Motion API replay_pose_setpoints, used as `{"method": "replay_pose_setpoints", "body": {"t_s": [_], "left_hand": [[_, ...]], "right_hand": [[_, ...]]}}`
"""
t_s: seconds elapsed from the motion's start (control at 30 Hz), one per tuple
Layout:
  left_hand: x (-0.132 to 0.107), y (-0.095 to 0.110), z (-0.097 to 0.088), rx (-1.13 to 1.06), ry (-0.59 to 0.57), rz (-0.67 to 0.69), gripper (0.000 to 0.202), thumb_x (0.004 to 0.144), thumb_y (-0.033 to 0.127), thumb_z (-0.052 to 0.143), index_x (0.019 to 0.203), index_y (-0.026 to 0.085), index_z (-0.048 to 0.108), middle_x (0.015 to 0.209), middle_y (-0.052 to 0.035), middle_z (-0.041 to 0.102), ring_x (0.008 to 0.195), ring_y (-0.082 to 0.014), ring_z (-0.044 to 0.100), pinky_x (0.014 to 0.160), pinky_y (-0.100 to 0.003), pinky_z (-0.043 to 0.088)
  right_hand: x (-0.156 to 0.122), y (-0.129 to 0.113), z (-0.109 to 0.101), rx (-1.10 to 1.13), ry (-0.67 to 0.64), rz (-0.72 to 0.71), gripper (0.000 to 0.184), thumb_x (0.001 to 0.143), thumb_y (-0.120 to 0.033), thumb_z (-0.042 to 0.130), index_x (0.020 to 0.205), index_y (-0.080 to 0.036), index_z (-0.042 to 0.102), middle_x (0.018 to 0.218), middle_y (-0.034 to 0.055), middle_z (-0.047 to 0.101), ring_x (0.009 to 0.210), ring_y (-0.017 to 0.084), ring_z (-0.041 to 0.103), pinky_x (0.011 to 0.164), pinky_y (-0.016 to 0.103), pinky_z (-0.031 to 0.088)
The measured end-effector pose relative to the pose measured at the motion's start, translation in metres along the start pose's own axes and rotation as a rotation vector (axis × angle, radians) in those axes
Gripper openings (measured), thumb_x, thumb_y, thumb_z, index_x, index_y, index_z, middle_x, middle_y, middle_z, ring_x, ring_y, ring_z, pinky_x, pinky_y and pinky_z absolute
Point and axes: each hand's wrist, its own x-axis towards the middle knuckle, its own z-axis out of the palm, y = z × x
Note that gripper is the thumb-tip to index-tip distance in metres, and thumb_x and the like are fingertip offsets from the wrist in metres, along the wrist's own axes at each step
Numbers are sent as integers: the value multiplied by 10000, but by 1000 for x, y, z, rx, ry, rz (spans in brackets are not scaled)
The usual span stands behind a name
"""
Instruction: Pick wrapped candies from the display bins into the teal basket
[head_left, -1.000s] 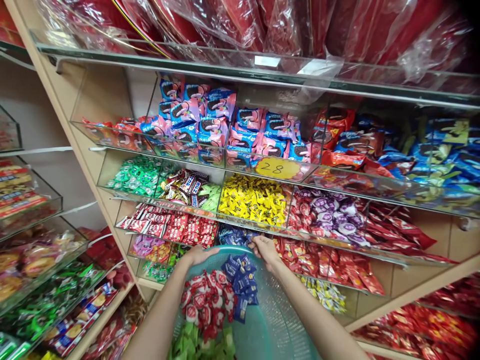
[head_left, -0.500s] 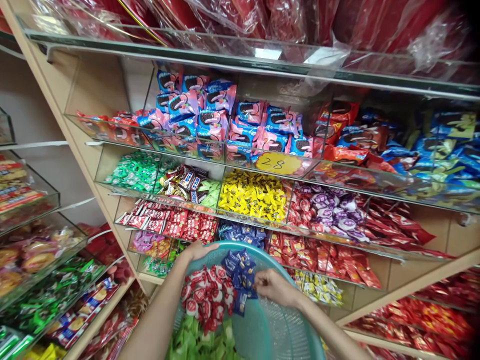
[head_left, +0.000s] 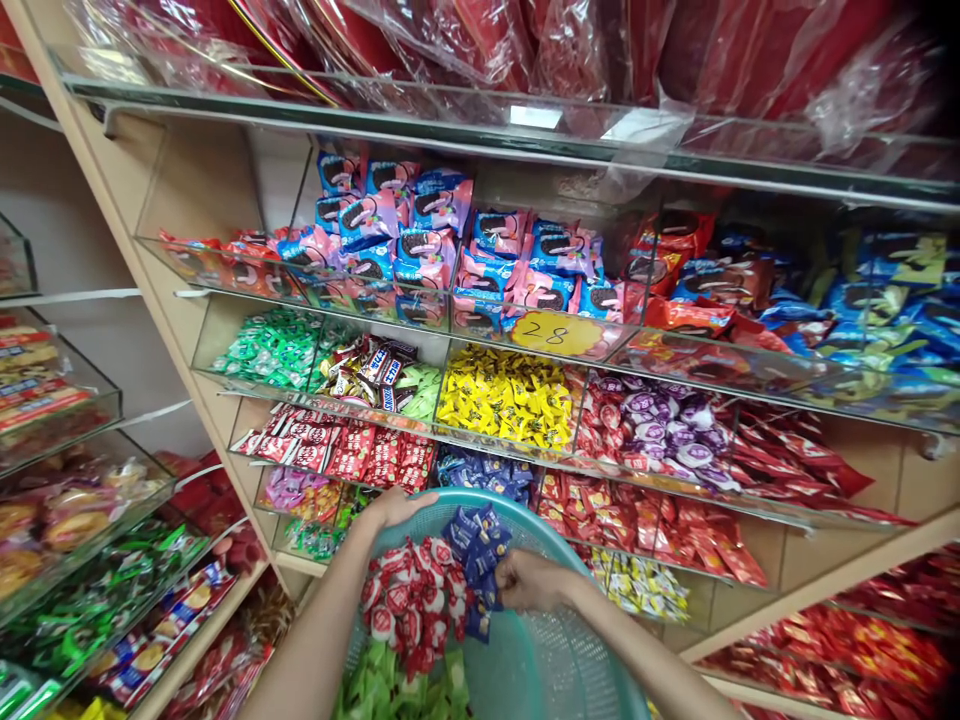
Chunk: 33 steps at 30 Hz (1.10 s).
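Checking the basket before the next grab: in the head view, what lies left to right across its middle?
In the teal basket: red-and-white candies → blue candies → right hand, touching the blue ones.

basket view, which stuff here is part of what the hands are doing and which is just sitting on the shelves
In hand:
teal basket, rim held by left hand
blue candies in it, touched by right hand
red-and-white candies and green candies in it

Just lying about:
yellow candies
cookie packs
28 price tag
purple candies
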Motion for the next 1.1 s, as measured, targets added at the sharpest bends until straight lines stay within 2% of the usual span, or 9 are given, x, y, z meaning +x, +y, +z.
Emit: {"method": "replay_pose_setpoints", "body": {"t_s": [0.13, 0.27, 0.37, 0.5, 0.6, 0.77, 0.9, 1.0, 1.1], "left_hand": [[-4, 3, -1, 13, -18, 13, 773, 507, 784, 426, 786, 88, 612, 857, -155, 649, 791, -268, 598, 652, -301, 433], [-3, 1, 0, -1, -4, 26, 768, 512, 778, 427, 786, 88, 623, 846, -162, 651, 800, -276, 598, 643, -305, 435], [-1, 0, 2, 8, -9, 25, 762, 511, 781, 422, 758, 90, 625, 829, -157, 653, 774, -277, 603, 629, -310, 436], [-1, 0, 1, 16, -5, 20, 754, 502, 788, 417, 740, 102, 619, 821, -140, 657, 776, -272, 605, 625, -298, 438], [-2, 1, 0, 22, -20, 29, 747, 514, 792, 403, 725, 108, 618, 811, -139, 657, 772, -272, 605, 629, -303, 441], [-2, 1, 0, 21, -15, 37, 741, 529, 776, 412, 752, 102, 624, 864, -171, 646, 790, -289, 597, 684, -336, 449], [-5, 3, -2, -14, -6, 8, 751, 510, 761, 451, 805, 92, 619, 928, -190, 631, 831, -304, 586, 716, -340, 448], [-8, 5, -2, -32, -30, 3, 761, 509, 764, 448, 808, 85, 620, 923, -181, 634, 829, -304, 589, 712, -343, 450], [-6, 4, -1, -22, -11, -5, 792, 506, 762, 451, 846, 66, 614, 946, -190, 626, 844, -309, 585, 731, -354, 445]], "right_hand": [[5, -14, -7, -258, 124, 28, 81, 626, -206, 510, 603, -162, 574, 542, -22, 521, 502, 84, 425, 450, 190, 258], [11, -17, -7, -438, 299, 98, 154, 676, -227, 469, 706, -187, 614, 711, 30, 605, 615, 132, 513, 516, 215, 302], [16, -13, -1, -472, 360, 120, 184, 715, -220, 433, 761, -193, 609, 800, 52, 614, 700, 154, 542, 571, 226, 328], [19, -11, 8, -459, 408, 134, 180, 754, -217, 415, 803, -190, 586, 812, 57, 609, 780, 164, 544, 625, 229, 336], [17, -14, 8, -437, 448, 133, 154, 775, -266, 437, 811, -197, 570, 809, 49, 603, 791, 167, 549, 624, 228, 331], [14, -24, -21, -401, 580, 172, 286, 833, -398, 364, 796, -197, 564, 773, 52, 609, 771, 168, 572, 609, 225, 329], [28, -29, -51, -395, 729, 364, 328, 858, -399, 314, 964, -188, 541, 873, 90, 617, 825, 176, 577, 671, 241, 353], [47, -29, -66, -377, 747, 492, 351, 830, -413, 388, 1035, -166, 531, 974, 125, 605, 906, 193, 566, 726, 256, 372], [66, -28, -73, -352, 718, 546, 366, 802, -421, 439, 993, -142, 579, 993, 154, 607, 945, 212, 561, 755, 270, 385]]}}
